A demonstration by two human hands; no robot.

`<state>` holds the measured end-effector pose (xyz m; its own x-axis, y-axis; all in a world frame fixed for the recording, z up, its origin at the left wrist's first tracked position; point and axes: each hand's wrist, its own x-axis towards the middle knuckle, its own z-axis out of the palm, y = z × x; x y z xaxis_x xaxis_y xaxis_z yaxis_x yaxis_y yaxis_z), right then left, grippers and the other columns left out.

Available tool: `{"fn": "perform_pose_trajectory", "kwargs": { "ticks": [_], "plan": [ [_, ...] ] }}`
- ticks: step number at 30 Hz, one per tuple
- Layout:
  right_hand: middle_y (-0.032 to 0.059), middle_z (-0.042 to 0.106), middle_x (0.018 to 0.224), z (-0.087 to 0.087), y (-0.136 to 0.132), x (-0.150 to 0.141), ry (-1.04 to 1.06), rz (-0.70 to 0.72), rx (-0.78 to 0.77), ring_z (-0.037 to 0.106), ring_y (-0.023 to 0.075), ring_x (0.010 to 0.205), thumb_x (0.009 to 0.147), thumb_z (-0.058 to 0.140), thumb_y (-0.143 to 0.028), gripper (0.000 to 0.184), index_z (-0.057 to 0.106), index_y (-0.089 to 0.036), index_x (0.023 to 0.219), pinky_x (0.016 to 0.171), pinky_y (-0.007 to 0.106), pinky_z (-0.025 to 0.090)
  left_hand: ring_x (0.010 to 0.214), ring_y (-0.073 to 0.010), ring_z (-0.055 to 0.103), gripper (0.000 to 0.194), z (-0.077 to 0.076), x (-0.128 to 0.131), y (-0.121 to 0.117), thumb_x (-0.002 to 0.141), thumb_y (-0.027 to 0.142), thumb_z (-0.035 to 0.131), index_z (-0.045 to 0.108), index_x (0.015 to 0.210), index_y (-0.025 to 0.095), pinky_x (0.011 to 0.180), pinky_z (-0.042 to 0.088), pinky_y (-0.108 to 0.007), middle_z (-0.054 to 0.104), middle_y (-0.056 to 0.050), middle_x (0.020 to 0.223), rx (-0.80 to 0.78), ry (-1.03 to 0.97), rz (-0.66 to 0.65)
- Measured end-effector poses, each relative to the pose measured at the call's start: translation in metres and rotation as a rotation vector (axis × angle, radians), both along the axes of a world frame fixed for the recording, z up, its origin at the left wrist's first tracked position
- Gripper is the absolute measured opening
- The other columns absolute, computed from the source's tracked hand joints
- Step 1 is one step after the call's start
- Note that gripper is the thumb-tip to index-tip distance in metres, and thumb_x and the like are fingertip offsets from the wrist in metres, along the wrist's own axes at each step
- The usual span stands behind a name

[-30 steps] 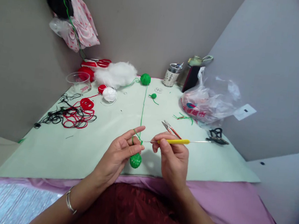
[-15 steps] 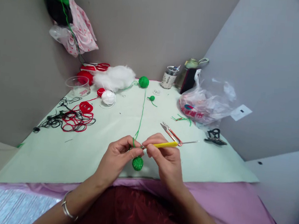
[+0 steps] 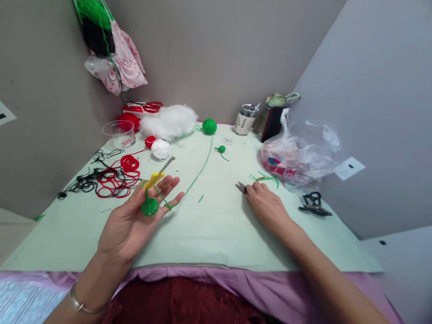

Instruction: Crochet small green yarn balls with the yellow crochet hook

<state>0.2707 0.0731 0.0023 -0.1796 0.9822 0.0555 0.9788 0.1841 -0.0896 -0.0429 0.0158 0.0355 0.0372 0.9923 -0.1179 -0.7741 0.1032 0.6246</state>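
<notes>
My left hand (image 3: 128, 225) is raised palm up over the left part of the table, thumb closed on a yellow-handled crochet hook (image 3: 154, 179) with its metal end pointing up and right. From the same grip hangs a small round green crochet piece (image 3: 149, 206). Green yarn (image 3: 202, 170) passes over my spread fingers and runs back to a green yarn ball (image 3: 209, 126). On the table to the right, my right hand (image 3: 267, 205) is closed over thread snips (image 3: 241, 187); only their blades show, the handles being hidden under my fingers.
A short green yarn scrap (image 3: 200, 199) lies mid-table. Tangled black and red yarn (image 3: 103, 179), a clear tub (image 3: 121, 135) and white stuffing (image 3: 174, 121) are left. Right stand a pen can (image 3: 245, 120), a plastic bag (image 3: 296, 154) and a black claw clip (image 3: 315, 204).
My hands have parted. The left carried the crochet hook and green piece left and up; the right let go of the hook and moved right onto the snips. A green scrap now shows mid-table.
</notes>
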Motion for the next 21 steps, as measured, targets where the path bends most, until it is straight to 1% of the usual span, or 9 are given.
{"fn": "perform_pose_trajectory", "kwargs": {
  "ticks": [3,6,7,8,9,10,13,16,21],
  "plan": [
    [0.0189,0.073,0.105,0.005,0.000,-0.004,0.100,0.051,-0.016,0.069,0.0265,0.094,0.101,0.045,-0.006,0.026,0.071,-0.011,0.105,0.080,0.034,0.051,0.146,-0.0371,0.054,0.021,-0.001,0.002,-0.001,0.081,0.032,0.090,0.075,0.072,0.021,0.121,0.043,-0.065,0.080,-0.008,0.120,0.014,-0.010,-0.031],
    [0.0073,0.077,0.095,0.019,-0.012,-0.019,0.249,0.139,-0.037,0.070,0.0186,0.081,0.110,0.037,-0.021,0.033,0.069,-0.017,0.116,0.075,0.029,0.053,0.148,-0.0386,0.051,0.021,-0.002,0.006,-0.002,0.081,0.033,0.090,0.076,0.071,0.021,0.120,0.042,-0.068,0.080,-0.010,0.123,0.021,0.011,-0.054],
    [0.0049,0.077,0.095,0.024,-0.017,-0.026,0.324,0.191,-0.039,0.070,0.0170,0.081,0.113,0.033,-0.027,0.037,0.069,-0.019,0.117,0.075,0.028,0.053,0.149,-0.0388,0.051,0.021,-0.002,0.008,-0.002,0.080,0.033,0.090,0.075,0.071,0.021,0.120,0.043,-0.068,0.079,-0.010,0.124,0.022,0.019,-0.058],
    [0.0055,0.077,0.094,0.029,-0.022,-0.034,0.499,0.275,-0.034,0.070,0.0174,0.080,0.113,0.034,-0.033,0.039,0.070,-0.019,0.114,0.075,0.028,0.054,0.149,-0.0388,0.051,0.021,-0.002,0.010,-0.003,0.080,0.033,0.090,0.075,0.071,0.021,0.119,0.043,-0.068,0.079,-0.010,0.124,0.019,0.024,-0.061],
    [0.0062,0.078,0.099,0.033,-0.027,-0.043,0.617,0.349,-0.052,0.071,0.0181,0.084,0.113,0.037,-0.038,0.039,0.071,-0.020,0.113,0.077,0.030,0.054,0.149,-0.0386,0.051,0.021,-0.002,0.011,-0.003,0.080,0.033,0.090,0.075,0.072,0.021,0.119,0.044,-0.067,0.079,-0.010,0.124,0.012,0.025,-0.067],
    [0.0066,0.079,0.104,0.036,-0.030,-0.051,0.660,0.404,-0.073,0.072,0.0186,0.087,0.111,0.042,-0.042,0.036,0.072,-0.021,0.115,0.078,0.030,0.053,0.149,-0.0383,0.051,0.020,-0.001,0.013,-0.003,0.080,0.032,0.091,0.076,0.072,0.021,0.119,0.044,-0.065,0.079,-0.009,0.124,0.002,0.024,-0.076],
    [0.0063,0.079,0.099,0.038,-0.033,-0.074,0.591,0.520,-0.032,0.070,0.0180,0.080,0.107,0.054,-0.050,0.035,0.073,-0.022,0.111,0.070,0.028,0.048,0.151,-0.0370,0.049,0.020,-0.001,0.017,-0.004,0.078,0.031,0.091,0.075,0.073,0.021,0.118,0.047,-0.059,0.079,-0.009,0.124,-0.030,0.036,-0.101],
    [0.0033,0.075,0.086,0.032,-0.028,-0.091,0.453,0.562,0.033,0.064,0.0152,0.069,0.106,0.052,-0.054,0.038,0.072,-0.021,0.104,0.062,0.027,0.039,0.151,-0.0358,0.048,0.021,-0.003,0.017,-0.003,0.077,0.030,0.092,0.073,0.073,0.021,0.113,0.051,-0.049,0.078,-0.011,0.128,-0.051,0.057,-0.109],
    [0.0054,0.076,0.084,0.027,-0.024,-0.106,0.295,0.617,0.106,0.062,0.0153,0.065,0.107,0.048,-0.057,0.046,0.071,-0.019,0.095,0.057,0.029,0.027,0.150,-0.0345,0.051,0.021,-0.007,0.015,-0.003,0.073,0.028,0.095,0.076,0.076,0.021,0.105,0.055,-0.041,0.077,-0.011,0.133,-0.055,0.040,-0.105]
  ]
}}
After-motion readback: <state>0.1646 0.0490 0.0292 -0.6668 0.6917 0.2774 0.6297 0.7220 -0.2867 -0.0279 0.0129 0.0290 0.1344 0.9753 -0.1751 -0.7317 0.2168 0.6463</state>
